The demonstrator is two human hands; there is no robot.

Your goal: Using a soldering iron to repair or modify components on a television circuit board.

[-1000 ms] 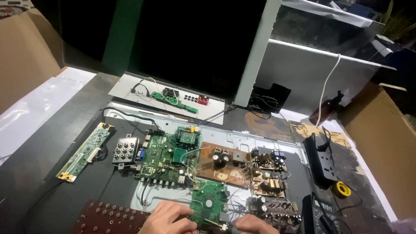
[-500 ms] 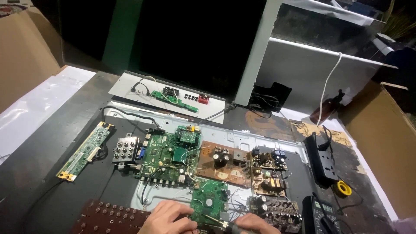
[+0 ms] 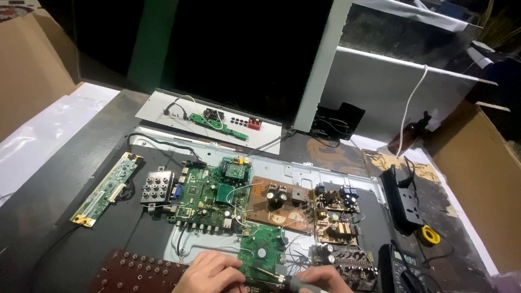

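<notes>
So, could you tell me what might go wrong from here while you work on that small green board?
The tool in the right hand has its metal tip close to the left hand, so a slip could catch the fingers. Thin white wires loop beside the small green board and could snag. The multimeter lies near the table edge by the right hand and might get knocked.

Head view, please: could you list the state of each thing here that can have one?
Left hand: resting at the small green board's edge, fingers curled.
Right hand: closed on a soldering iron.
Soldering iron: lying low, tip at the small green board.
Large green board: flat, wires attached.
Brown board: flat, component side up.
Long narrow board: flat, lying apart at the left.
Power strip: cable plugged in.
</notes>
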